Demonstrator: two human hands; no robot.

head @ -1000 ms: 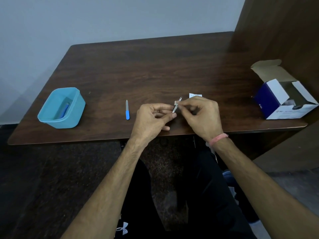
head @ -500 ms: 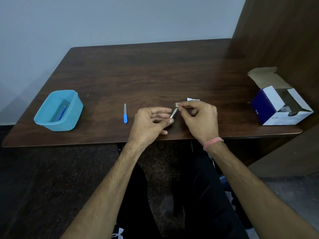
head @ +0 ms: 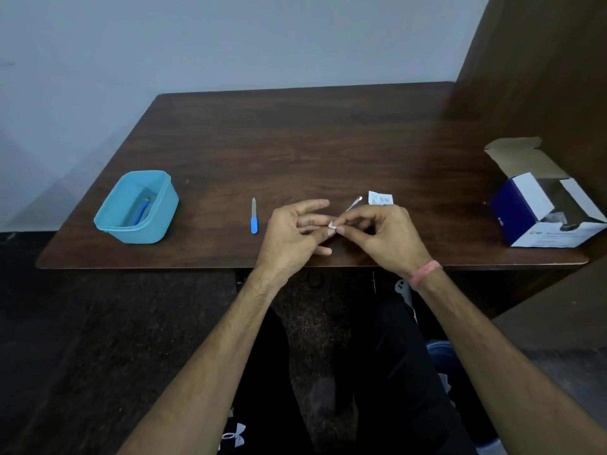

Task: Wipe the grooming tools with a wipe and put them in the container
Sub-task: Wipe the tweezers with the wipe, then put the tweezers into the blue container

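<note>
Far left of the hands, the blue container (head: 136,208) sits on the dark wooden tabletop (head: 295,142), and there's a blue-handled tool (head: 142,210) already lying inside it. Moving right, a nail file (head: 254,215) with a blue handle lies flat on the tabletop, between the container and the left hand, apart from both. Now the left hand (head: 295,233): thumb and forefinger pinch a small white wipe (head: 332,223), the other fingers stretched out loosely above it. Right against it, the right hand (head: 382,234) has its fingers curled in, pinching the near end of a thin metal tool (head: 354,203); the tool's shaft slants up and away from the fingertips, its far tip free in the air over the tabletop. The wipe sits right at the spot where the two hands meet, at the tool's lower end. A pink band (head: 426,273) circles the right wrist. Just past the tool's tip, a torn white sachet (head: 380,198) lies on the tabletop, beyond the right hand. Far right of the hands, an open blue-and-white cardboard box (head: 542,208) stands near the tabletop's right edge, flaps up
</note>
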